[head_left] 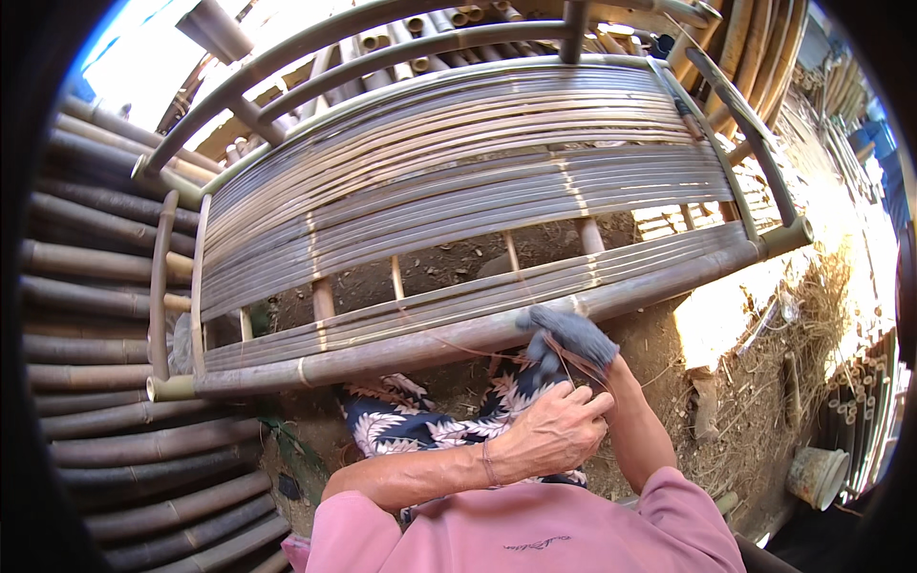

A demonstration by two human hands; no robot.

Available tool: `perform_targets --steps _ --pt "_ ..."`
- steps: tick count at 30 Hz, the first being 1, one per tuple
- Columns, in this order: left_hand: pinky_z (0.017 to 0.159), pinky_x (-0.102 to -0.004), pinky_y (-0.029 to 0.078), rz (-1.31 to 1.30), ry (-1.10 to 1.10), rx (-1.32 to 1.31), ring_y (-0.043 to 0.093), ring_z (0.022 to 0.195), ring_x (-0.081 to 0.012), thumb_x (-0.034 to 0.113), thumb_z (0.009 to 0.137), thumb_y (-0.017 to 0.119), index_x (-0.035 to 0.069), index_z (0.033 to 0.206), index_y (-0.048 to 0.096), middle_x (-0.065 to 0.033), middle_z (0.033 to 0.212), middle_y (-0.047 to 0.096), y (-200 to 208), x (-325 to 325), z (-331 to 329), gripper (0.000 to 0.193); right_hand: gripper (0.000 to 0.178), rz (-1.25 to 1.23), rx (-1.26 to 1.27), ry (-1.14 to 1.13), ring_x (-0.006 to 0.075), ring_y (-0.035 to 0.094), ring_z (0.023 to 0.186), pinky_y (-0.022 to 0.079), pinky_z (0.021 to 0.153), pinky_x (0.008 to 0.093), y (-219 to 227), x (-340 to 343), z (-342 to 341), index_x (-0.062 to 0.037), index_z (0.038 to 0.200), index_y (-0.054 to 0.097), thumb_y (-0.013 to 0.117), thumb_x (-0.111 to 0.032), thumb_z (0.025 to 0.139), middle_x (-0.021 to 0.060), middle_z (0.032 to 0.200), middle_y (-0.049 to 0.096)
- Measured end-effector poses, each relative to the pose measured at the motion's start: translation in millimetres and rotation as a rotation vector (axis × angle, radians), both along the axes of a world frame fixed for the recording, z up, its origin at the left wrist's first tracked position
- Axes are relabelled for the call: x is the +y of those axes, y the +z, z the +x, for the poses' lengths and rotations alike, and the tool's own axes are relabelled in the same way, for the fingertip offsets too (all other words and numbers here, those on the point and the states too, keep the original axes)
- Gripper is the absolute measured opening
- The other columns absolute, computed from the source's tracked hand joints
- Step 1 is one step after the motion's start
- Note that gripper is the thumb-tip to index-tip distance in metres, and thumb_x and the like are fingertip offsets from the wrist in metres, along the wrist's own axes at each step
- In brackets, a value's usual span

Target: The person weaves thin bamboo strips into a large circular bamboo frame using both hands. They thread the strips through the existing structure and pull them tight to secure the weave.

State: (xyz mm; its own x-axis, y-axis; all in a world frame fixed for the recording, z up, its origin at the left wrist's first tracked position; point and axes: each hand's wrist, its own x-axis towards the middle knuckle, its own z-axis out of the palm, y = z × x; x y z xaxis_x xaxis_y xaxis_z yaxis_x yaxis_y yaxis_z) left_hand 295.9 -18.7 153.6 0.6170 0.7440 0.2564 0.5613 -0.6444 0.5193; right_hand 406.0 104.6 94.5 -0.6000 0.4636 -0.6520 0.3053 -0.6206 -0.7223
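A long bamboo bench point(458, 191) lies before me, its seat made of thin slats with a wide gap behind the front rail point(478, 329). A thin reddish-brown cord point(439, 336) runs from the front slats across the rail to my hands. My right hand point(571, 342), in a grey glove, is closed on the cord beside the rail. Just below it, my bare left hand point(559, 425) reaches across from the left with fingers pinched together on the same cord. A thin band circles the left wrist. The left fingertips are partly hidden.
Bamboo poles point(115, 349) are stacked along the left side. The bench's backrest point(420, 43) rises at the far side, and its right armrest point(750, 134) stands at the right end. A whitish bucket point(819, 477) sits at lower right, near straw point(812, 315) on dirt ground.
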Motion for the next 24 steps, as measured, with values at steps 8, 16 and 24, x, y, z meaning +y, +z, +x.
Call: perform_targets --steps 8,16,24 --pt "0.095 -0.0478 0.045 -0.015 0.826 -0.211 0.057 0.11 -0.0358 0.028 0.086 0.065 0.005 0.119 0.065 -0.0169 0.119 0.061 -78 81 -103 0.04 0.033 1.059 -0.029 -0.122 0.0251 0.067 0.084 0.051 0.082 0.0362 19 63 -2 -0.0002 0.08 0.069 0.058 -0.027 0.095 0.0177 0.108 0.072" --pt "0.103 -0.0575 0.036 -0.851 0.822 0.039 0.064 0.113 -0.0404 0.042 0.091 0.06 0.009 0.106 0.077 -0.0227 0.116 0.07 -129 144 -124 0.039 0.05 0.644 -0.35 -0.176 0.0157 0.061 0.049 0.056 0.05 0.0342 65 89 -1 -0.0025 0.091 0.074 0.059 -0.05 0.095 0.016 0.085 0.072" --pt "0.094 -0.0472 0.042 -0.726 0.79 -0.016 0.069 0.103 -0.0372 0.043 0.09 0.061 0.013 0.104 0.079 -0.0172 0.1 0.075 -144 131 -134 0.037 0.039 0.672 -0.655 0.711 0.0192 0.066 0.098 0.052 0.091 0.037 57 21 46 0.0003 0.085 0.074 0.06 -0.036 0.093 0.0165 0.114 0.069"
